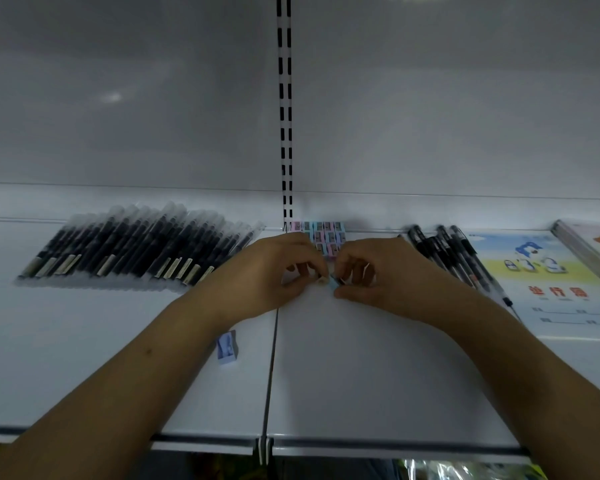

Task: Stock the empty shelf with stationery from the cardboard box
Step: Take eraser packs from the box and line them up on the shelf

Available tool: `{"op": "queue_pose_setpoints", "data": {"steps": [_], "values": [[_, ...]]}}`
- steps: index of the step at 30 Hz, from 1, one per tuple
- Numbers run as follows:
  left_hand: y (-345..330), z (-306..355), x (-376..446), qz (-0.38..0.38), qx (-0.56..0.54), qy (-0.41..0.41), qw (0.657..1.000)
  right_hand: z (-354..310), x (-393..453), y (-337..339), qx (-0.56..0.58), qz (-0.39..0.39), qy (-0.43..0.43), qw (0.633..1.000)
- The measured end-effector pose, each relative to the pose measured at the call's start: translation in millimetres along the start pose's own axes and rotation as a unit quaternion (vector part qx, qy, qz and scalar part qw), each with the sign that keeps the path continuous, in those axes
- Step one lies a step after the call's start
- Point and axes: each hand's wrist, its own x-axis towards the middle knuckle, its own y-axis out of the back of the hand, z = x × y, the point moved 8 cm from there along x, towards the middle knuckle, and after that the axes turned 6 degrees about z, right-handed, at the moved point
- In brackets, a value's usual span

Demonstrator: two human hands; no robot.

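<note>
Both hands meeting: left hand (274, 268) and right hand (378, 275) fingers pinching small blue sharpener (334, 285) together; sharpener rows (323, 237) lying just beyond fingertips, right hand slightly nearer.

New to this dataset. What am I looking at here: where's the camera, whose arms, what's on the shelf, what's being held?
There is no robot. One wide-angle camera on a person's head looks forward and down at a white shelf. The left hand and right hand meet at the middle and together pinch a small light-blue item, probably a pencil sharpener. Behind them, sharpeners sit in rows at the back. Wrapped dark pens lie to the left, loose black pens and an exercise book to the right. One blue sharpener lies alone by the left forearm.
</note>
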Motion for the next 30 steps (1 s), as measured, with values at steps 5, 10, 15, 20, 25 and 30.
{"op": "queue_pose_setpoints", "data": {"steps": [5, 10, 15, 20, 25, 30], "values": [[-2, 0, 1, 0.013, -0.007, 0.005, 1.0, -4, 0, 0, -0.01, 0.016, 0.033, 0.999], [-5, -1, 3, 0.019, -0.005, 0.013, 1.0, -1, 0, 4, -0.02, 0.01, 0.018, 1.0], [-7, 2, 3, 0.001, 0.021, 0.003, 1.0, 3, 1, 4, -0.022, 0.007, -0.006, 1.0], [-5, 2, 3, -0.003, 0.063, -0.008, 0.998, -1, 1, 2, -0.008, 0.014, -0.007, 1.0], [23, -6, -3, 0.003, 0.05, 0.089, 0.995, -3, 2, 1, -0.018, 0.021, -0.018, 0.999], [113, -30, -51, 0.1, 0.076, 0.195, 0.973, -25, 7, 8, -0.009, 0.087, 0.024, 0.996]]}}
